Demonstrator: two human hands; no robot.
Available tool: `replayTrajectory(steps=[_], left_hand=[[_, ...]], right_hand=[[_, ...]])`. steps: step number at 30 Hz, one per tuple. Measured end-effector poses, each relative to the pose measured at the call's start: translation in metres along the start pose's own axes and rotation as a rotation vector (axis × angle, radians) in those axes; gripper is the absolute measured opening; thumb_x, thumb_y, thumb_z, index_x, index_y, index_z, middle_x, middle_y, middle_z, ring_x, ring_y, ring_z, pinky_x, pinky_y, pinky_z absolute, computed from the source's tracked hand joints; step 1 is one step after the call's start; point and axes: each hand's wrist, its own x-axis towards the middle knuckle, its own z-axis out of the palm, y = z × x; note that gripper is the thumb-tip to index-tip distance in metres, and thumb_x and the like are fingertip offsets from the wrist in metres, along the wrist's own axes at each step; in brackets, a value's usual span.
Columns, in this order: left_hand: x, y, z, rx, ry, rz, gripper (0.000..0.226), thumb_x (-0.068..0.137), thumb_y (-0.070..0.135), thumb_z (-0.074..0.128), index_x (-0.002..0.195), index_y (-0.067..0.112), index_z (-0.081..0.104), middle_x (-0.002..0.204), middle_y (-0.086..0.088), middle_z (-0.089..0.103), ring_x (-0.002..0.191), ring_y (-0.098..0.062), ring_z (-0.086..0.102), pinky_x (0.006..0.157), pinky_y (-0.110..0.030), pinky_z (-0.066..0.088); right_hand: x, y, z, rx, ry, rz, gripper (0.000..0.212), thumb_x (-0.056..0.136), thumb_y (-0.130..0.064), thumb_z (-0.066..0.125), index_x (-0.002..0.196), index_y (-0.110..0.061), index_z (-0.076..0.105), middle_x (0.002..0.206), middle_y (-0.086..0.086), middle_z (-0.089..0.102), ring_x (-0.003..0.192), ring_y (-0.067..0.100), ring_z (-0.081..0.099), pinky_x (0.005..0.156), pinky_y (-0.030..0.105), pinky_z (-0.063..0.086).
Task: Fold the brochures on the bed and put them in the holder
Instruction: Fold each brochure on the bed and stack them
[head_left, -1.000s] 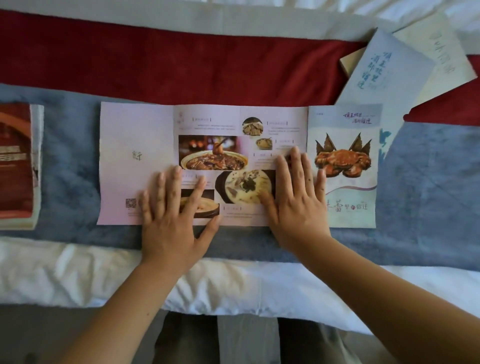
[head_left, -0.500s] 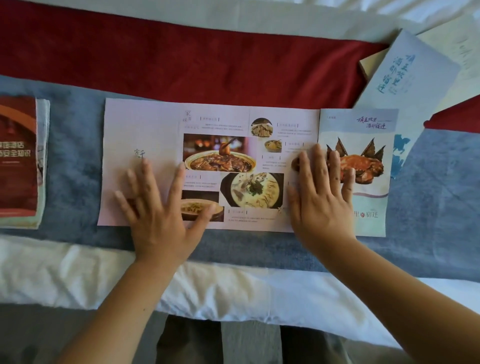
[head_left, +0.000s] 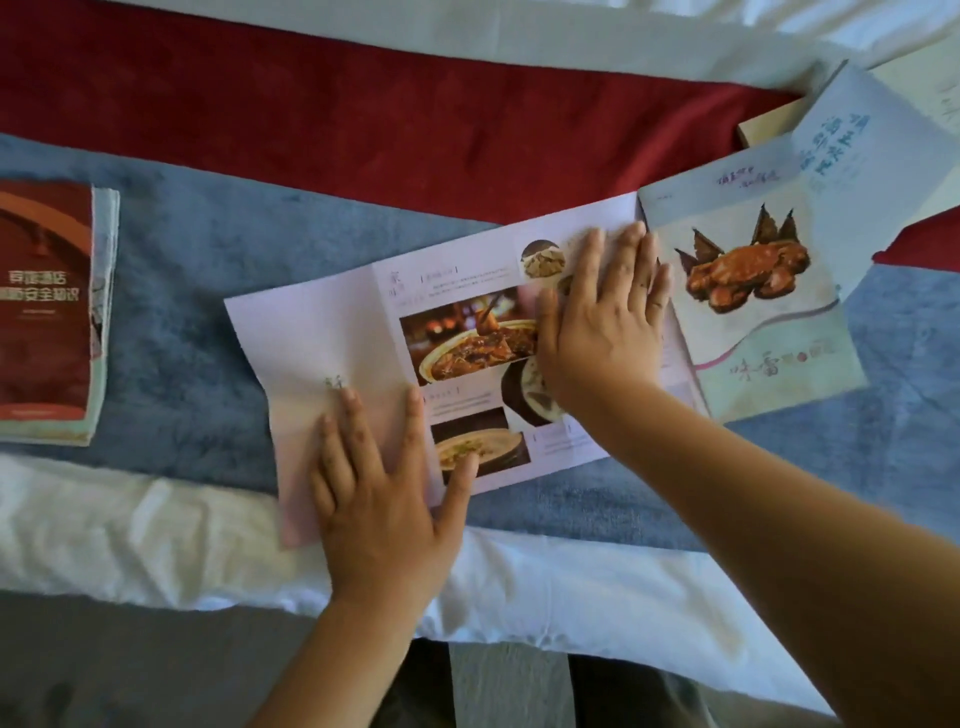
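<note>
The unfolded pink paper food brochure (head_left: 332, 332) lies slanted, long axis rising rightward; the left hand (head_left: 379, 499) and right hand (head_left: 602, 327) press it flat, apart, fingers straight.

Open brochure (head_left: 322, 338): I read it as thin printed paper, smooth, creased at the folds. Blue bed runner (head_left: 182, 291): napped, fuzzy cloth. Red band (head_left: 363, 119): matt, velvety cloth. White sheet (head_left: 156, 535): soft, rumpled cloth. Red-covered brochure stack (head_left: 44, 301): smooth paper.
</note>
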Motion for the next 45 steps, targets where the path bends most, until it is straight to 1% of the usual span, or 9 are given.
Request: replayTrajectory(steps=[4, 7, 12, 17, 23, 27, 37, 42, 45], left_hand=[[0.006, -0.002, 0.002, -0.03, 0.068, 0.029, 0.075, 0.098, 0.07, 0.023, 0.164, 0.037, 0.01, 0.171, -0.022, 0.001, 0.155, -0.046, 0.009, 0.12, -0.062, 0.019], [0.023, -0.006, 0.002, -0.02, 0.097, 0.018, 0.083, 0.094, 0.079, 0.019, 0.164, 0.037, 0.005, 0.17, -0.022, -0.006, 0.155, -0.05, 0.0, 0.122, -0.065, 0.008], [0.059, -0.014, -0.003, 0.011, 0.124, 0.017, 0.092, 0.089, 0.088, 0.02, 0.164, 0.038, 0.0, 0.17, -0.023, -0.01, 0.154, -0.053, -0.007, 0.122, -0.07, 0.002], [0.075, -0.032, -0.008, 0.018, 0.179, 0.05, 0.102, 0.084, 0.091, 0.029, 0.165, 0.034, 0.006, 0.171, -0.02, -0.006, 0.155, -0.05, -0.004, 0.121, -0.07, 0.0], [0.082, -0.043, -0.022, -0.095, 0.151, -0.065, 0.103, 0.08, 0.094, 0.017, 0.164, 0.036, 0.0, 0.171, -0.016, -0.011, 0.156, -0.045, -0.008, 0.121, -0.071, 0.001], [0.078, -0.037, -0.029, -0.26, 0.164, -0.057, 0.102, 0.079, 0.095, 0.015, 0.163, 0.039, -0.001, 0.172, -0.012, -0.009, 0.158, -0.038, -0.009, 0.125, -0.063, -0.001], [0.07, -0.026, -0.037, -0.486, 0.19, -0.012, 0.096, 0.083, 0.09, 0.026, 0.163, 0.041, 0.004, 0.173, -0.008, -0.006, 0.159, -0.031, -0.01, 0.126, -0.059, -0.002], [0.071, -0.027, -0.024, -0.395, 0.243, -0.004, 0.098, 0.086, 0.089, 0.027, 0.164, 0.035, 0.005, 0.172, -0.013, -0.008, 0.158, -0.034, -0.009, 0.127, -0.056, -0.001], [0.072, -0.029, -0.015, -0.228, 0.226, -0.019, 0.11, 0.085, 0.09, 0.023, 0.165, 0.017, 0.004, 0.17, -0.022, -0.01, 0.158, -0.038, -0.011, 0.128, -0.053, -0.002]], right_hand=[[0.01, -0.002, 0.002, -0.007, 0.015, 0.007, 0.075, 0.108, -0.054, 0.015, 0.165, -0.01, -0.006, 0.169, 0.026, -0.013, 0.157, 0.037, -0.016, 0.124, 0.045, -0.017], [0.006, 0.004, 0.003, 0.013, 0.009, -0.017, 0.072, 0.108, -0.051, 0.017, 0.164, -0.013, -0.008, 0.17, 0.023, -0.015, 0.158, 0.035, -0.017, 0.126, 0.043, -0.015], [-0.015, 0.012, 0.004, 0.095, 0.029, -0.128, 0.066, 0.111, -0.04, 0.026, 0.166, -0.009, 0.006, 0.173, 0.012, -0.003, 0.16, 0.027, -0.006, 0.127, 0.036, -0.008], [-0.027, 0.02, 0.008, 0.019, 0.001, -0.063, 0.073, 0.108, -0.052, 0.018, 0.165, -0.013, -0.005, 0.174, 0.003, -0.01, 0.159, 0.016, -0.012, 0.127, 0.032, -0.011], [-0.028, 0.018, 0.016, 0.003, 0.026, -0.072, 0.079, 0.105, -0.059, 0.015, 0.165, -0.013, -0.007, 0.173, 0.007, -0.012, 0.159, 0.021, -0.013, 0.129, 0.041, -0.005], [-0.029, 0.02, 0.019, -0.019, 0.037, -0.124, 0.078, 0.103, -0.067, 0.014, 0.166, -0.026, -0.007, 0.173, 0.011, -0.014, 0.159, 0.028, -0.014, 0.129, 0.047, -0.003], [-0.033, 0.01, 0.013, -0.018, 0.034, -0.277, 0.07, 0.102, -0.071, 0.019, 0.164, -0.044, 0.002, 0.172, 0.016, -0.012, 0.156, 0.043, -0.016, 0.126, 0.059, -0.004], [-0.042, -0.023, 0.023, 0.011, 0.046, -0.46, 0.069, 0.103, -0.068, 0.025, 0.164, -0.037, 0.021, 0.174, 0.011, 0.002, 0.159, 0.038, -0.005, 0.127, 0.059, 0.003], [-0.042, -0.03, 0.03, -0.001, 0.024, -0.446, 0.069, 0.105, -0.065, 0.025, 0.165, -0.033, 0.018, 0.174, 0.01, 0.003, 0.16, 0.034, -0.004, 0.127, 0.057, 0.006]])
